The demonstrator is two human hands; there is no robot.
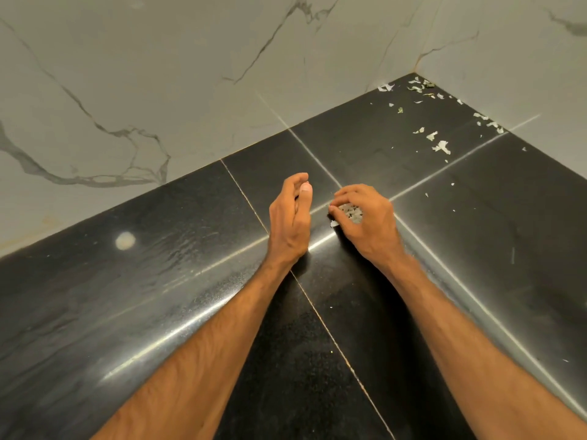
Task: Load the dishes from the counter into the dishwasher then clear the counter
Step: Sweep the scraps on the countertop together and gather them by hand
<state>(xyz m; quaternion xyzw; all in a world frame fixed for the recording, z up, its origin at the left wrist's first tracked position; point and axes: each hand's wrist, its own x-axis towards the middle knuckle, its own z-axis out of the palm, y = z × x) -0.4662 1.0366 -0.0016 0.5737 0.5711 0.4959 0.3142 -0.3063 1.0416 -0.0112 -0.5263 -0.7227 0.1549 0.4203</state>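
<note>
No dishes show on the black counter (158, 281), so the loading part seems done, though the dishwasher is out of view and that is only a judgement. What is left is the clearing, and it is partly through.

The right hand (365, 222) rests on the counter near the middle, its fingers curled down around a heap of scraps (349, 214). These are pale flakes with a few dark bits, possibly peel or paper; the view is too coarse to say which. One flake lies just outside the fingertips.

The left hand (289, 217) stands on its edge just beside the right hand, apart from it. Its fingers are together and nearly straight, the thumb lies alongside, and it holds nothing that shows. It looks placed as a wall or scoop for the heap.

More loose scraps (440, 146) lie scattered well beyond the hands, thickest in the far corner where the counter meets the marble wall (158, 74). Those must be gathered, and the heap carried off. A pale round spot (125, 240) on the left may need wiping.
</note>
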